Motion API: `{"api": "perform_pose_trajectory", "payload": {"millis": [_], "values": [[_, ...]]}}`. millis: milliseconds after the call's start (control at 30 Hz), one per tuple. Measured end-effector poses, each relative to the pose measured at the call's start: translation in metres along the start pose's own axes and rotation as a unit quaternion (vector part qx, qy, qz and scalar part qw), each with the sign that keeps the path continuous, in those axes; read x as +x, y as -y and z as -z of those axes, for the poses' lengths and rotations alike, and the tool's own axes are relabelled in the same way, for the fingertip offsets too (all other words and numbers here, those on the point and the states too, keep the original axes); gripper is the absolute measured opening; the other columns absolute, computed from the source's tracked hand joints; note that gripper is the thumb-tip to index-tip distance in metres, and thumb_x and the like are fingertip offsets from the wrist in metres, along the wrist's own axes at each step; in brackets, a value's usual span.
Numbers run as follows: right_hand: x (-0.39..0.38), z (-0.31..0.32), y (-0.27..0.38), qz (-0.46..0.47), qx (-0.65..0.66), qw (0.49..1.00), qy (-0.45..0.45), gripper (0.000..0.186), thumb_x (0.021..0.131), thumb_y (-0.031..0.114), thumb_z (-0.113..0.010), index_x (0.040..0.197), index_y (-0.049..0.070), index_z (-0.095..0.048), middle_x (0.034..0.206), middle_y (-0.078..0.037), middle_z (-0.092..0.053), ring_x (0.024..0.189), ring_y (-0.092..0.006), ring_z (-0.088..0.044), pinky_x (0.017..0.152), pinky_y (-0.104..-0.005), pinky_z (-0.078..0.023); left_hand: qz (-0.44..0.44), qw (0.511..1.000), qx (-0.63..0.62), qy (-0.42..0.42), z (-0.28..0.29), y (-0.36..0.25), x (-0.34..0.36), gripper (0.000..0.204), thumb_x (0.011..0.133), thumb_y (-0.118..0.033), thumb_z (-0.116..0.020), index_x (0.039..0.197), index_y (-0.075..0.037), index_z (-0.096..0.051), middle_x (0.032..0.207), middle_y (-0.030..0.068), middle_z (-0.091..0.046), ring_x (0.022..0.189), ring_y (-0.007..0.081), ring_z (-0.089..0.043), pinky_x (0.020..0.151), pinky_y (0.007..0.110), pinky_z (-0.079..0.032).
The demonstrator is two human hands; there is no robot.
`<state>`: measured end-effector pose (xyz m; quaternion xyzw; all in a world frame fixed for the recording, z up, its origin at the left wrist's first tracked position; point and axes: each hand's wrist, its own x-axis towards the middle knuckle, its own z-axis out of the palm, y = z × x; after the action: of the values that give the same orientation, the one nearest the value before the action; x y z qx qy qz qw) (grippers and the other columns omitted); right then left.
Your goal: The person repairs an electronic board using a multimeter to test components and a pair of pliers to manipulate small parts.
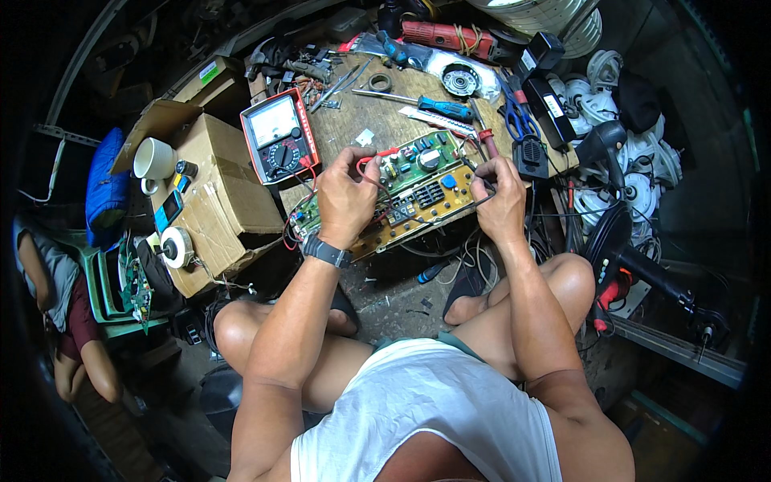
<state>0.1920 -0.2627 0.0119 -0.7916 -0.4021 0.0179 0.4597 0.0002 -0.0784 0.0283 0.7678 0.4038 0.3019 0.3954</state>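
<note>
A green and tan circuit board (418, 181) lies on a low wooden worktop (377, 120) in front of me. My left hand (345, 197) pinches a thin red probe lead over the board's left part; a dark watch sits on that wrist. Over the board's right end, my right hand (499, 201) grips a dark probe with a black lead. A red analogue multimeter (279, 135) leans to the left of the board, red wires running from it toward my left hand.
A cardboard box (217, 201) at left carries a white mug (152, 158) and a tape roll (177, 247). Screwdrivers (442, 107), blue scissors (518, 116) and a red power tool (438, 36) lie behind the board. Fan parts (618, 153) crowd the right. Another person sits at far left (64, 321).
</note>
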Motion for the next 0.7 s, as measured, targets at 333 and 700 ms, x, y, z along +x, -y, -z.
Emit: {"api": "perform_pose_trajectory", "payload": {"millis": [333,700], "values": [[-0.0009,-0.0008,-0.0058,0.005,-0.018,1.000,0.000,0.013,0.094,0.005,-0.073,0.104,0.002,-0.065,0.102,-0.012,-0.070,0.093,-0.0280,-0.073,0.080,-0.0382,-0.058,-0.028,0.999,-0.001,-0.026,-0.0008,0.0061,-0.0002,0.019,0.100,-0.019,-0.081,0.110,-0.003,-0.081,0.089,0.0163,-0.081,0.079,0.0284,-0.079,0.076,0.040,-0.061],[-0.0001,0.0002,0.0033,-0.007,0.005,1.000,0.006,0.015,0.089,-0.003,-0.071,0.102,-0.001,-0.063,0.100,-0.018,-0.068,0.090,-0.0373,-0.071,0.083,-0.0469,-0.056,-0.021,0.999,0.000,-0.026,-0.0004,0.0072,-0.0007,0.020,0.101,-0.020,-0.081,0.110,-0.002,-0.082,0.085,0.0163,-0.081,0.076,0.0269,-0.079,0.074,0.040,-0.061]]}}
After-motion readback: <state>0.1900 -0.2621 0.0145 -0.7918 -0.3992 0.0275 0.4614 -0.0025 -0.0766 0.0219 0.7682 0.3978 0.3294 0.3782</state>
